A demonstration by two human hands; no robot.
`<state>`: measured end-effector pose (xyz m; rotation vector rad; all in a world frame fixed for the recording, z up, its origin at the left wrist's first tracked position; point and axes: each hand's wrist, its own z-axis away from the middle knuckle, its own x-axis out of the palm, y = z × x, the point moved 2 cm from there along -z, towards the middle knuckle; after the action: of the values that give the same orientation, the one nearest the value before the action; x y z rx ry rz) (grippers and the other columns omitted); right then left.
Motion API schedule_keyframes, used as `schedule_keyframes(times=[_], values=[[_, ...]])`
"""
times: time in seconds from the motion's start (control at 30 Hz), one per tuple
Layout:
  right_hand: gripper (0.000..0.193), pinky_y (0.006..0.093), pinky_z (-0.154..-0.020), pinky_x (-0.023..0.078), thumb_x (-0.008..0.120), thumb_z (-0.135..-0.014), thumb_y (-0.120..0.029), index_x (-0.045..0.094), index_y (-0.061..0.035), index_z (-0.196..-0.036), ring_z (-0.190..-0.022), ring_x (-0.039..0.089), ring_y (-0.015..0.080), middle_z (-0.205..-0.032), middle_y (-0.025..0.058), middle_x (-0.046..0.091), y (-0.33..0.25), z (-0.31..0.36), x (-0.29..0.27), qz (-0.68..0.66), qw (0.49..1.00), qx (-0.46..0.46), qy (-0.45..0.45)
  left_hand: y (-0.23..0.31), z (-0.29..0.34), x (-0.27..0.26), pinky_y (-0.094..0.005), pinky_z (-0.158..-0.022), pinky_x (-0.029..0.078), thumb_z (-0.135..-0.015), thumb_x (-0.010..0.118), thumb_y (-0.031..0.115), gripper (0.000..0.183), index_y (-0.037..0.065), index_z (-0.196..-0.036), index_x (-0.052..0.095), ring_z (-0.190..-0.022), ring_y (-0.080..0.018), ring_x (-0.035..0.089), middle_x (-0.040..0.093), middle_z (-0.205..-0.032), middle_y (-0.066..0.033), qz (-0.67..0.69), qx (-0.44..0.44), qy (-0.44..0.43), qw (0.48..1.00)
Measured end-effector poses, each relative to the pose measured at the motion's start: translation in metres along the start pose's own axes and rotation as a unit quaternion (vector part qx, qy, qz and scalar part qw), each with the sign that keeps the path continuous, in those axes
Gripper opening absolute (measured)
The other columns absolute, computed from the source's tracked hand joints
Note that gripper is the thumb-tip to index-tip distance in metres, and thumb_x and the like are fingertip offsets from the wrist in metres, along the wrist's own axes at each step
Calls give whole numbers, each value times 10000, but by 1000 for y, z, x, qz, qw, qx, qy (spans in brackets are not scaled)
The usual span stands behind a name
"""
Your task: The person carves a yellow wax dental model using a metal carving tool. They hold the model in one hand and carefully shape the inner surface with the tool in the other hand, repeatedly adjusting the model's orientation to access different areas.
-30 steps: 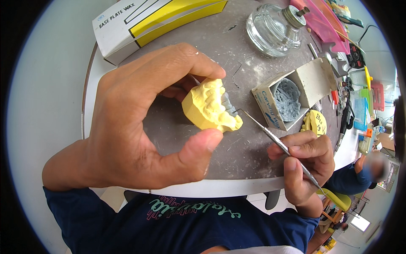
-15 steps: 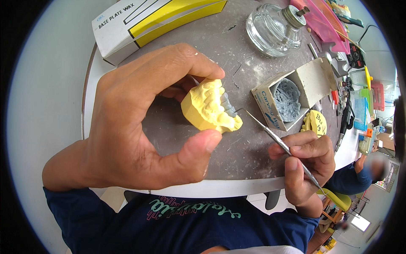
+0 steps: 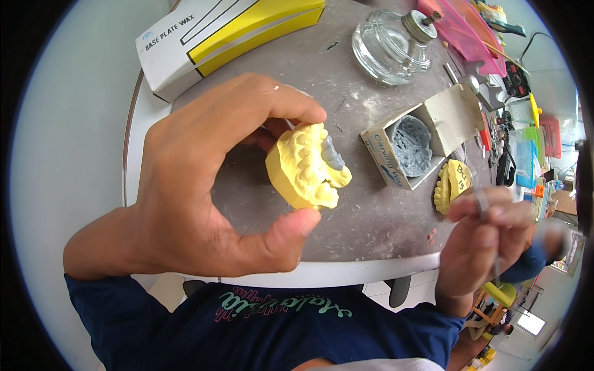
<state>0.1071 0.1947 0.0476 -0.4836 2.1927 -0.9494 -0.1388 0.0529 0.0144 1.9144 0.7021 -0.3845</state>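
A yellow plaster dental model (image 3: 297, 164) is pinched between the thumb and fingers of my left hand (image 3: 204, 185), held above the bench. Grey wax teeth (image 3: 332, 153) sit along part of its arch. Off to the right, my right hand (image 3: 479, 241) grips a thin metal wax carver (image 3: 482, 201); both are smeared by motion, and the tool's tips are hard to make out. The tool is well apart from the model. Beyond my right hand lies a second yellow dental model (image 3: 451, 184) with handwriting on it.
An open carton of grey carving wax (image 3: 413, 147) stands right of the model. Behind it is a glass spirit lamp (image 3: 393, 49). At the back left lies a white and yellow box (image 3: 229, 43). A pink tray (image 3: 464, 31) and tools line the right. Another person (image 3: 526, 263) sits far right.
My right hand has pulled the carver away from the grey wax, moving to the right. My left hand has turned the model a little, so more of its tooth row shows.
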Motion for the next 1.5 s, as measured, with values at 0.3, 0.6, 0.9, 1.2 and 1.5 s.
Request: schedule_keyframes(times=[0.3, 0.6, 0.9, 1.2, 1.5], values=[[206, 308, -842, 555, 497, -959, -52, 569, 54, -1121, -922, 685, 226, -1029, 204, 674, 25, -56, -35, -29, 994, -21, 101, 4, 3, 1, -316, -909, 502, -700, 642, 243, 595, -72, -1184, 498, -1034, -246, 601, 536, -1128, -194, 2, -13, -2, 1000], [177, 311, -836, 553, 534, -955, -67, 585, 59, -1069, -918, 687, 219, -1013, 200, 683, 32, -76, -21, -24, 997, 6, 71, 3, 6, 2, -370, -980, 481, -631, 519, 79, 620, -64, -1229, 441, -1134, -277, 549, 477, -1200, -220, 59, -24, -9, 998], [190, 321, -859, 544, 534, -958, -74, 593, 53, -1086, -938, 686, 226, -1031, 200, 682, 38, -79, -12, -45, 998, 3, 46, 3, 5, 3, -385, -1016, 459, -575, 433, 5, 657, -82, -1226, 441, -1153, -290, 547, 473, -1206, -235, 38, -13, -24, 999], [205, 321, -867, 541, 532, -958, -80, 592, 52, -1104, -947, 689, 234, -1044, 215, 679, 40, -78, -8, -39, 998, 5, 46, -1, 7, 2, -383, -1018, 455, -593, 418, -10, 634, -96, -1221, 429, -1154, -291, 547, 473, -1204, -249, 44, -21, -24, 999], [183, 276, -720, 502, 518, -952, -111, 553, 37, -1054, -781, 633, 197, -923, 186, 654, 21, -59, -4, -33, 999, 17, 14, -4, 14, -7, -365, -990, 427, -657, 450, 84, 594, -109, -1218, 445, -1100, -286, 531, 478, -1179, -255, 26, -1, -28, 999]])
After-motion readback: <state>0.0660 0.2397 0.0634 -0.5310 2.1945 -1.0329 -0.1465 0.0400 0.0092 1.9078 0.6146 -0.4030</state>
